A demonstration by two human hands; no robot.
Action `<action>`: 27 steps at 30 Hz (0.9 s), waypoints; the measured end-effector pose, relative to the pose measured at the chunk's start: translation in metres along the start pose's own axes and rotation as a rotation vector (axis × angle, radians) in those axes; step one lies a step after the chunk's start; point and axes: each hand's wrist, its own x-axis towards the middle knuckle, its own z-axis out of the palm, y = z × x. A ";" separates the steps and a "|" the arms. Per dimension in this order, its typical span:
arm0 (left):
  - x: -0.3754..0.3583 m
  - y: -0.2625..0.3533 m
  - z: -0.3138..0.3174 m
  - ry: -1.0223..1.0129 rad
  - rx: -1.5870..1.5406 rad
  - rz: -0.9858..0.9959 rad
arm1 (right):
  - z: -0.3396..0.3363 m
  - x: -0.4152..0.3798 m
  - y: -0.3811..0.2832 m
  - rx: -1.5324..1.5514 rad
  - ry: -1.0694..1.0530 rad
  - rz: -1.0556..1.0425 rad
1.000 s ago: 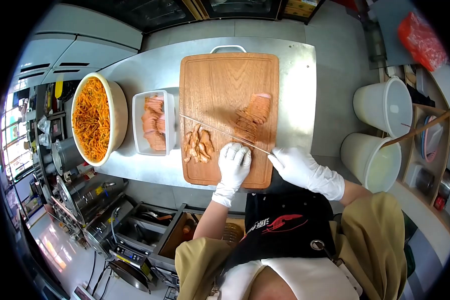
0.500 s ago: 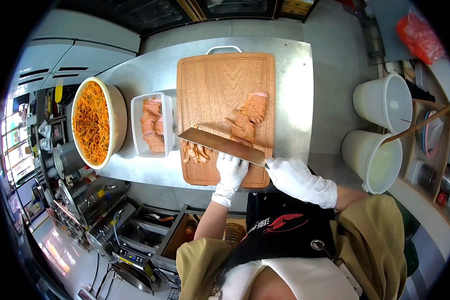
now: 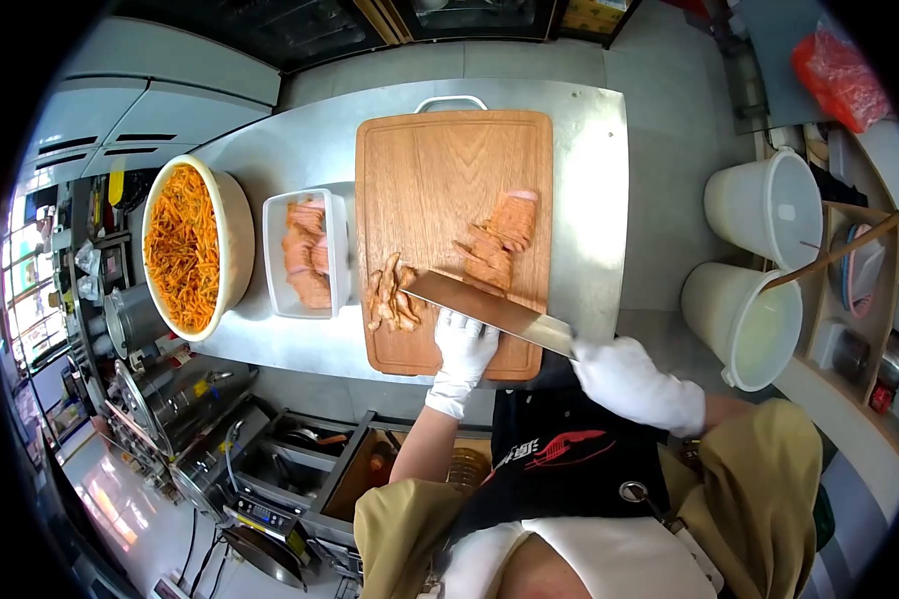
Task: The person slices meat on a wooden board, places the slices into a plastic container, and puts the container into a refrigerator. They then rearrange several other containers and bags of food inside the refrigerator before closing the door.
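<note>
- The broad steel cleaver [image 3: 489, 307] has slid back toward the person since half a second ago: then its blade reached out over the small heap of cut strips, now its tip stops just beside that heap and the handle end sits off the near edge of the board.
- The right hand [image 3: 634, 384], in a white glove, is closed around the handle; the fingers are wrapped tight, though the glove hides how each one lies.
- The left hand [image 3: 464, 344], also gloved white, rests near the front edge of the rectangular wooden cutting board [image 3: 449, 160], partly under the blade. Its fingers look curled together on the wood; whether they pinch anything, I cannot tell.
- The pile of pink-orange meat strips [image 3: 392, 296] lies just left of the blade tip, and it looks much as it did a second ago.
- The fanned row of pink meat slices [image 3: 499, 240] waits uncut on the right half of the board, unchanged.
- I'd judge the knife is between strokes, with most of the slices still to go.
- Left of the board stand a white plastic tub of more slices [image 3: 307, 250] and a cream round bowl of shredded carrot [image 3: 185, 245], both on the steel table [image 3: 589, 200].
</note>
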 end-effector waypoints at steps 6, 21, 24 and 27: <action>0.005 0.003 -0.001 0.007 -0.028 0.001 | 0.020 0.028 -0.001 -0.032 0.067 -0.051; 0.014 0.010 -0.015 -0.044 -0.068 0.032 | 0.000 0.062 0.005 0.180 0.158 -0.097; 0.010 0.003 -0.010 -0.058 -0.071 0.040 | -0.002 0.047 -0.001 0.070 0.169 -0.119; 0.008 0.002 -0.008 -0.045 -0.032 0.043 | 0.002 0.038 -0.004 -0.020 0.186 -0.132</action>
